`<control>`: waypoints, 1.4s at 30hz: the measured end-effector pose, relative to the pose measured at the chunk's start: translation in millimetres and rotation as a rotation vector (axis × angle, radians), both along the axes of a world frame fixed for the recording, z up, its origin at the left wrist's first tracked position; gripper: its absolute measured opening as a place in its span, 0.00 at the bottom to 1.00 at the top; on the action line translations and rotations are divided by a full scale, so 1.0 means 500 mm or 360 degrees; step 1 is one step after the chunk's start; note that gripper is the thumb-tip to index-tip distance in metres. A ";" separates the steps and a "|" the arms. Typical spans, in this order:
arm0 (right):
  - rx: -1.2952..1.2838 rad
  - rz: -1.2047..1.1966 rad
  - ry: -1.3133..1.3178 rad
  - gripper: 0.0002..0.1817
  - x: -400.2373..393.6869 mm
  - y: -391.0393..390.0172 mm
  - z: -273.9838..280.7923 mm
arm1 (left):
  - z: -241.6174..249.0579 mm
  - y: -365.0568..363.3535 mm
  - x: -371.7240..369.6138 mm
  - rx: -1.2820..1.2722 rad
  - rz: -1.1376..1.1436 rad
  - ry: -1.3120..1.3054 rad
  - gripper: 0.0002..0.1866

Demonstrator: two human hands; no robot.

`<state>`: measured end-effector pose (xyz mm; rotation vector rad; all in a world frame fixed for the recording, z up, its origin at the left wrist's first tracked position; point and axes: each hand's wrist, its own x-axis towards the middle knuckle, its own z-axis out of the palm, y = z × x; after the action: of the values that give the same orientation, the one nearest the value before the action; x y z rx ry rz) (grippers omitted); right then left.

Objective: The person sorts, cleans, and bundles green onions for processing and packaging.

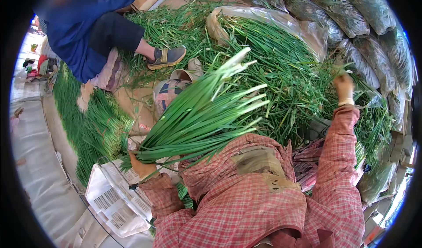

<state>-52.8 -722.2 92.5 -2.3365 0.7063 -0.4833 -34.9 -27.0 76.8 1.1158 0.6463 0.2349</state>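
My left hand (141, 165) is closed around the leafy end of a large bunch of garlic chives (193, 116). The bunch fans out across my lap, its white stem ends pointing up and to the right. My right hand (343, 87) is stretched out at the right edge of a big heap of loose chives (285, 81), with thin green leaves right at its fingers. Motion smears those fingers, and I cannot tell whether they grip any leaves.
Filled plastic bags (356, 15) are stacked at the upper right. An open plastic sack (263, 12) lies behind the heap. A white plastic basket (118, 199) stands at the lower left, near neatly laid chives (96, 120). Another person (83, 32) sits at the upper left, one shoe (167, 58) extended.
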 end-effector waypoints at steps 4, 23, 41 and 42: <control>-0.0473 0.0502 -0.0020 0.15 0.066 0.290 0.107 | 0.021 -0.030 -0.021 -0.0330 0.0235 0.0178 0.19; 0.0686 0.0499 -0.0523 0.06 0.025 0.307 0.182 | 0.020 -0.060 -0.038 0.0026 0.0143 -0.0057 0.14; 0.0395 0.2249 -0.0072 0.08 0.064 0.642 0.177 | -0.012 -0.012 -0.044 -0.0701 -0.0224 -0.0446 0.20; -0.0172 0.2229 -0.0026 0.05 0.044 0.619 0.192 | -0.007 -0.012 -0.041 -0.0682 -0.0091 -0.0336 0.19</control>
<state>-30.8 -412.9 188.4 -2.2763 -0.9965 0.1213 -55.4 -32.9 73.2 0.6853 0.4478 0.1525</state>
